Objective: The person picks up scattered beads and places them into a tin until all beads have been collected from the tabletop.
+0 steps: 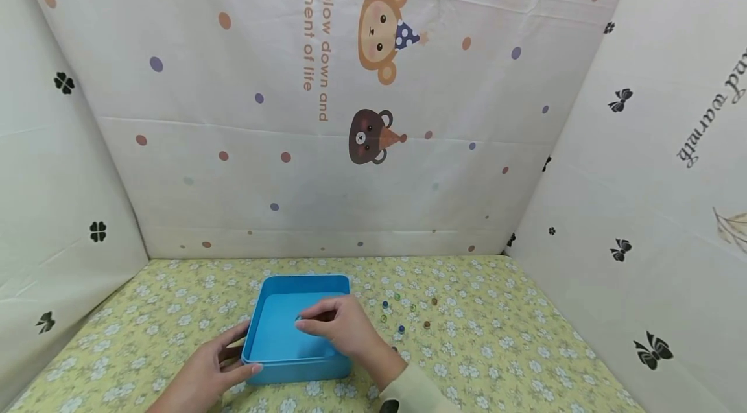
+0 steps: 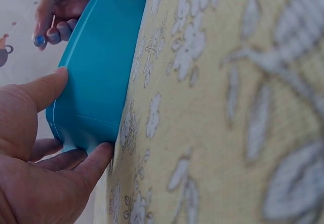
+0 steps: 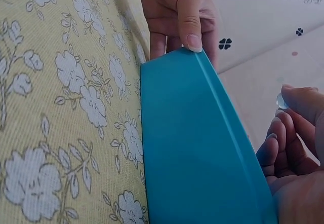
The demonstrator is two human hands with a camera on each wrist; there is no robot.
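A blue rectangular box [image 1: 297, 371], open at the top, stands on the flowered cloth. My left hand [image 1: 204, 369] grips its near left corner, the thumb [image 2: 50, 86] on the rim and the other fingers against the side wall. Above the inside of the box, my right hand [image 1: 345, 323] pinches a small glass marble [image 3: 282, 101] between thumb and forefinger; it looks bluish in the left wrist view. The box floor [image 1: 280, 322] shows only in part, since the right hand covers some of it.
Right of the box lie several loose marbles: blue ones [image 1: 401, 329], greenish ones [image 1: 413, 307] and brown ones [image 1: 427, 324]. Another dark one [image 1: 394, 349] is partly hidden beside the right wrist. Printed white sheets [image 1: 192, 192] enclose the table at the back and sides.
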